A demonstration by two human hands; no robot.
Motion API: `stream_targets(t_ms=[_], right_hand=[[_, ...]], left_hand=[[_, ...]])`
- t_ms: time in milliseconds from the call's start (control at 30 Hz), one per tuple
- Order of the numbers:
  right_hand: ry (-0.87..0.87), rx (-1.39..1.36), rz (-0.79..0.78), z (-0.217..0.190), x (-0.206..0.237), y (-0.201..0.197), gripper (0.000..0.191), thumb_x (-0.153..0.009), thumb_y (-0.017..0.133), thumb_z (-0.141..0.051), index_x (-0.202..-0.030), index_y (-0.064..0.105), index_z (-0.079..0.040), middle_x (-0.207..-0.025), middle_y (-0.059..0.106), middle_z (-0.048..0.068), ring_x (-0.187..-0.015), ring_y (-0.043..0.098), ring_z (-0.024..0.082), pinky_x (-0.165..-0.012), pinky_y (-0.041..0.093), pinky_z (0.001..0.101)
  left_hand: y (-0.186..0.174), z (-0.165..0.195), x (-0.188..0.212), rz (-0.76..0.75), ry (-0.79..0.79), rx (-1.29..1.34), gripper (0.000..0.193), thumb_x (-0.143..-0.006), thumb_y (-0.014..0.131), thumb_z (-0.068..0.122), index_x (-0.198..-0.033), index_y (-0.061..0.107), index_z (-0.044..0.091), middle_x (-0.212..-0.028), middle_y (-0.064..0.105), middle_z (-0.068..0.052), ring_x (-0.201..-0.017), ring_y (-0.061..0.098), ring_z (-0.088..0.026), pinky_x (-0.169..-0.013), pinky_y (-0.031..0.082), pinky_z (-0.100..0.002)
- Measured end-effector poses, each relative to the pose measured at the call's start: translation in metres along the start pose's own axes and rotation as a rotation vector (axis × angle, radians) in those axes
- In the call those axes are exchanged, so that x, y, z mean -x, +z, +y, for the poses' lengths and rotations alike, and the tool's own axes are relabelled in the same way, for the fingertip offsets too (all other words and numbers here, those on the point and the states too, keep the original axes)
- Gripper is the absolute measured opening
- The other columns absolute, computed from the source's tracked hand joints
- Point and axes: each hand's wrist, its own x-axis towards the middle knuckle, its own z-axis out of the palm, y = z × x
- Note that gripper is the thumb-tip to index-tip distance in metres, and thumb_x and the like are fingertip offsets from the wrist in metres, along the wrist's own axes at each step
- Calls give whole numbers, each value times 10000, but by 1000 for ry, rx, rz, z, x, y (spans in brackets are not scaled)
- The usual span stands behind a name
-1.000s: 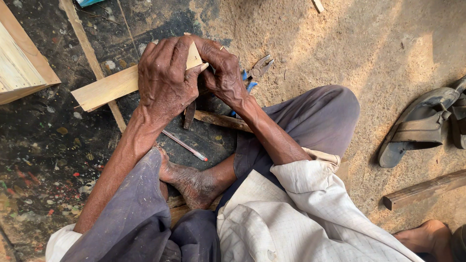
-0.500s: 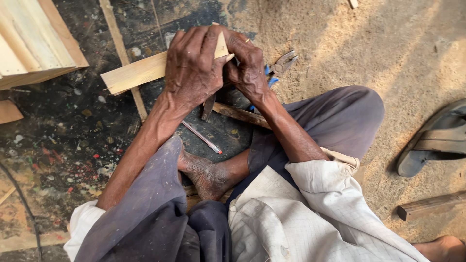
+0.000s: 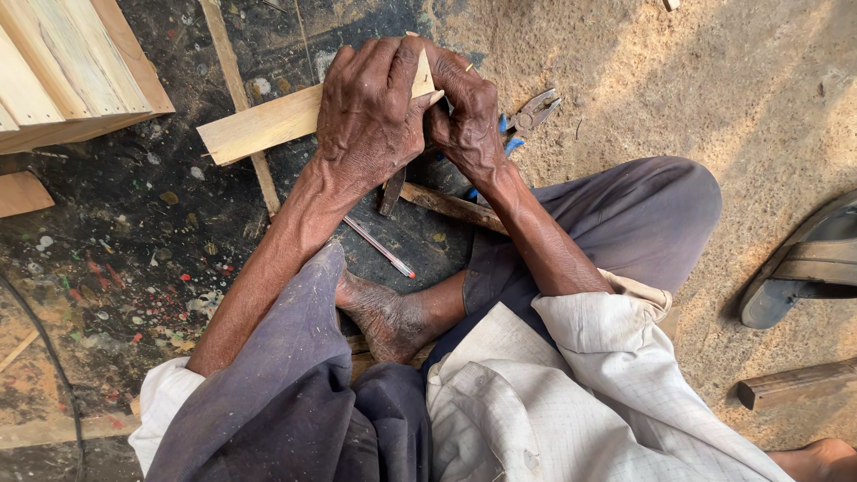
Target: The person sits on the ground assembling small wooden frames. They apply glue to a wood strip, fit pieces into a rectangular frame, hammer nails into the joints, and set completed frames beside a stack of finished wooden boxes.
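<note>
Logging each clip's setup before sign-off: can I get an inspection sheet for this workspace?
Surface: dark paint-spattered floor, sandy ground to the right.
Job's things: pale wooden strip, gripped at one end by both hands.
Clutter: pen, pliers, wooden stick, thin batten, wooden box, sandal, wood block.
Hands: left hand over the strip; right hand clasped beside it.
Cables: dark cable, lower left.
Surroundings: another bare foot, bottom right.
</note>
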Motion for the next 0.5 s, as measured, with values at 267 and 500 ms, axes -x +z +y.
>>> stream_targets(t_ms=[267, 500], right_hand=[[-33, 9, 17, 1, 0, 1, 500, -953, 652, 81, -1401, 616, -140, -1071, 775, 120, -960, 786, 235, -860, 665, 376], [88, 23, -22, 1, 2, 1, 485, -956, 662, 73, -1390, 636, -140, -987, 783, 111, -754, 748, 164, -650, 630, 318]], left_hand=[[2, -1, 1, 11, 4, -14, 542, -940, 820, 166, -1351, 566, -80, -1164, 641, -194, -1053, 655, -288, -864, 489, -445], [0, 0, -1, 24, 13, -20, 550, -937, 823, 156, -1354, 565, -92, -1143, 652, -199, -1059, 668, -290, -849, 499, -436]])
